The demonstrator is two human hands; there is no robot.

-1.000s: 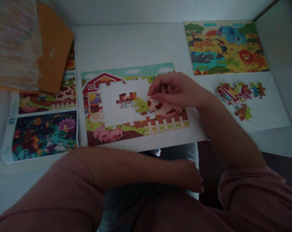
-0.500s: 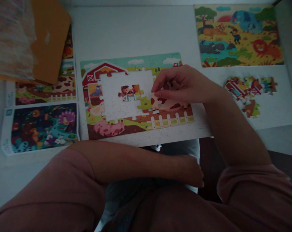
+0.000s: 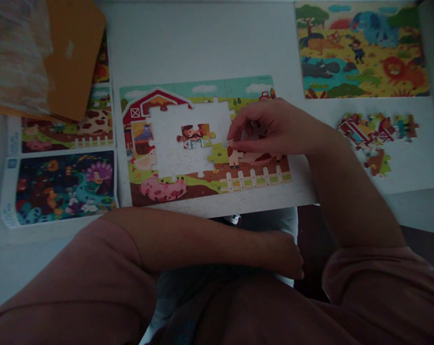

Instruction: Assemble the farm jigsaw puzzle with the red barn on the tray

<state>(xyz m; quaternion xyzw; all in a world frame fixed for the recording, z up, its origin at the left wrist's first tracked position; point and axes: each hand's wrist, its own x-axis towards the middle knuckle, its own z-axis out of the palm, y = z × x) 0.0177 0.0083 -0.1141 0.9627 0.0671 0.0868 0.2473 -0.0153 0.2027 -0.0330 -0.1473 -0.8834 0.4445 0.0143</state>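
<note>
A farm jigsaw puzzle (image 3: 159, 189) lies partly assembled on the white table, its middle open. My right hand (image 3: 263, 127) is over the right side, thumb and index finger pinched at the upper edge of a puzzle piece (image 3: 234, 159) with a cow's leg. The fingers hide part of the cow picture. Left of it, a green piece (image 3: 219, 154) joins the lower border. Inside the gap lies a loose joined bit showing a farmer (image 3: 194, 136). My left hand (image 3: 284, 254) is curled closed below the table edge, near my lap; whatever it might hold is hidden.
Loose puzzle pieces (image 3: 377, 136) are heaped on a white sheet at the right. Behind them lies a savanna animal picture (image 3: 360, 52). Picture sheets, including a dark night forest scene (image 3: 67, 187), lie at the left under an orange-brown envelope (image 3: 76, 57) with clear plastic.
The white slit beneath the cow-leg piece has closed, and that piece now sits flush above the fence. My right hand stays almost in place. The view has shifted slightly.
</note>
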